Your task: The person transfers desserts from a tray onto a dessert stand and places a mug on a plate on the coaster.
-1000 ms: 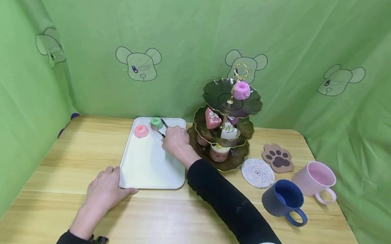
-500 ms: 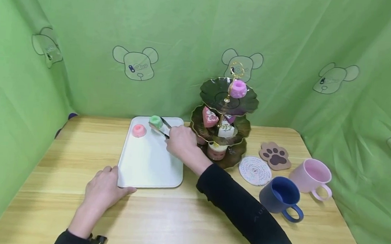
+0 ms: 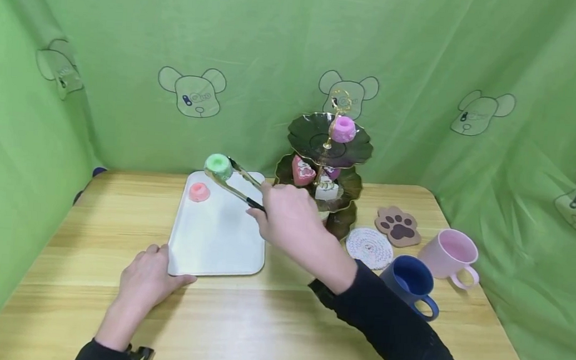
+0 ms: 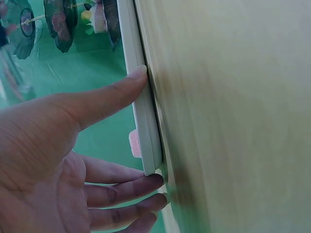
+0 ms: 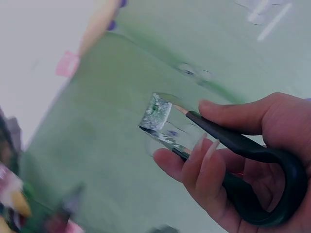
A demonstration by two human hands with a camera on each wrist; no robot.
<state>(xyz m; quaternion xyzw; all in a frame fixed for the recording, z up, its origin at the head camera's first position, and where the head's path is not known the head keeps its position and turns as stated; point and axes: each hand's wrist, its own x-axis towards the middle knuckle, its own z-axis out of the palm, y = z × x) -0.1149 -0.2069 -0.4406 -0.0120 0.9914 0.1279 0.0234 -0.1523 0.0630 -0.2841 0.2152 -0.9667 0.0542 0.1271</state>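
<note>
My right hand (image 3: pixel 292 216) grips a pair of tongs (image 5: pixel 238 144) with black handles, thumb on one arm and fingers on the other. Between the tong tips is a small green ring-shaped cake (image 3: pixel 217 167), lifted over the back of the white tray (image 3: pixel 220 242). A pink ring-shaped cake (image 3: pixel 199 192) sits on the tray near its back left corner. My left hand (image 3: pixel 146 277) rests at the tray's front left corner. In the left wrist view its thumb lies along one edge, and the fairly straight fingers touch round the corner.
Right of the tray stands a three-tier stand (image 3: pixel 311 140) with a purple cake (image 3: pixel 344 129) on top and cake slices below. My right hand partly hides its lower tiers. Farther right are a round coaster (image 3: pixel 369 248), paw coaster (image 3: pixel 398 227), blue mug (image 3: pixel 411 278) and pink mug (image 3: pixel 448 253).
The tongs have closed on the green cake and raised it off the tray, while the right hand drew nearer and to the right. The left hand has stayed at the tray's corner.
</note>
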